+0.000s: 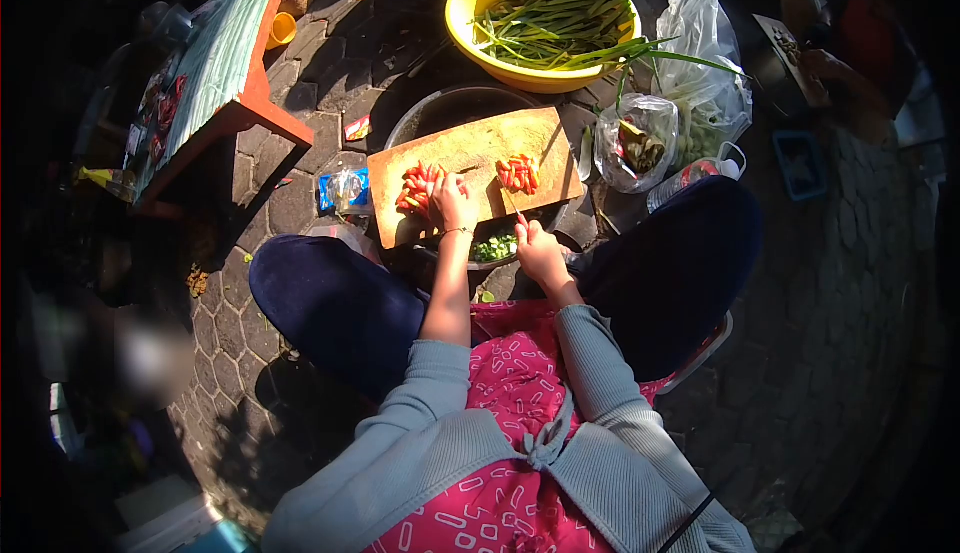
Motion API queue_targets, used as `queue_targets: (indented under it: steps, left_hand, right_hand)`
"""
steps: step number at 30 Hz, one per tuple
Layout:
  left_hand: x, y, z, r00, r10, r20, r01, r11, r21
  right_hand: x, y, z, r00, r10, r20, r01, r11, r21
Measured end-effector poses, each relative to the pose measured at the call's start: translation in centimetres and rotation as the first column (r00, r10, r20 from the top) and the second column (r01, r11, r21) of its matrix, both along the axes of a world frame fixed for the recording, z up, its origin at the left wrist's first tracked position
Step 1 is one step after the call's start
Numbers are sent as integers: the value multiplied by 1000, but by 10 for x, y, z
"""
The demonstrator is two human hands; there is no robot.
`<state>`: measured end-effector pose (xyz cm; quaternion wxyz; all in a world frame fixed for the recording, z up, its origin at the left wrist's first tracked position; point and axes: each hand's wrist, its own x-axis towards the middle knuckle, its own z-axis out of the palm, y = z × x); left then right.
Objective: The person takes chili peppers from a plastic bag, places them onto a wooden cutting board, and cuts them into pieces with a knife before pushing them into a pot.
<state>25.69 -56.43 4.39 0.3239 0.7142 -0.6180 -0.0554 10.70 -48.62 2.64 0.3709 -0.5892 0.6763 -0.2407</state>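
Observation:
A wooden cutting board [463, 150] lies tilted across the rim of a dark basin [405, 125]. My left hand [454, 203] rests on the board with its fingers closed over a pile of red chilies [414, 189]. The handle of a knife is gripped in my right hand [542, 255] at the board's near edge. The thin knife blade [513, 203] points away from me, beside a smaller heap of cut red and orange chilies [519, 174]. Chopped green pieces [494, 248] show in the basin below the board.
Beyond the board stands a yellow basin [490, 57] of long green beans [560, 18]. Plastic bags [700, 43] and a bottle [690, 181] are to its right. A low red-legged table [235, 63] stands left. At far right a person's hand [822, 65] is near another board.

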Motion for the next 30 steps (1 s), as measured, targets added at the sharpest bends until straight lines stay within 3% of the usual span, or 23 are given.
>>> queue_targets:
  steps: [1,2,3,5,6,13,15,18,21,24,30]
  left_hand:
    - [4,0,-2,998,-21,65,30,989,-146]
    - [7,2,-4,998,-11,67,14,999,-40]
    - [9,3,-6,997,-4,72,7,999,-39]
    - [8,6,-1,997,-8,-81,23,983,180]
    - [9,6,-10,999,-38,10,37,999,35]
    - [9,2,-18,1000,21,-14,-20,998,51]
    - [5,-1,-18,991,131,25,-133,977,167]
    - [-15,2,-14,1000,-21,-2,21,999,36]
    - [-32,6,-17,990,-134,39,134,991,11]
    - [-36,12,-25,992,-97,-80,94,995,-44]
    - [-28,10,-47,978,-149,-147,138,987,-77]
  right_hand:
    - [0,1,0,1000,-6,-21,6,1000,3]
    - [0,-1,0,999,-37,4,37,999,-14]
    - [1,-2,0,997,-67,31,67,997,-28]
    - [4,-4,7,996,-70,59,73,996,-48]
    - [5,-3,9,997,-55,54,57,997,-49]
    - [6,-1,-5,1000,18,11,-17,998,-68]
    - [5,-2,-3,997,-59,40,61,997,-49]
    - [5,-4,0,998,-62,31,65,992,-110]
    - [7,-4,4,997,-73,31,78,979,-187]
    - [7,-2,6,998,-57,6,57,986,-159]
    - [9,-4,1,998,6,-63,-15,988,-150]
